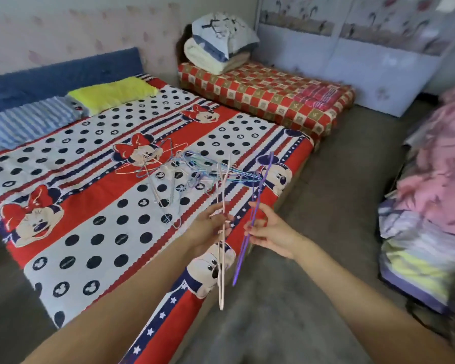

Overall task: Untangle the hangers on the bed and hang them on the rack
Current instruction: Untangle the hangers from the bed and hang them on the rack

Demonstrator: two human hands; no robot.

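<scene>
Two hangers are held clear of the bed [95,232], one per hand. At far left, a striped blue pillow [29,124] and a yellow towel [111,93] are seen near the headboard. Mid-bed, a tangled pile of hangers [184,169] is left lying on the spotted cover, pink, blue and white wires interlocked. Nearer the camera, a white hanger [222,258] is gripped by the left hand [208,229], fingers curled round its wires, and is held upright over the bed's edge. Just beside it, a purple hanger [250,227] is pinched by the right hand [268,232]. A rack cannot be made out. At far right, heaped bedding [431,206] is noted.
</scene>
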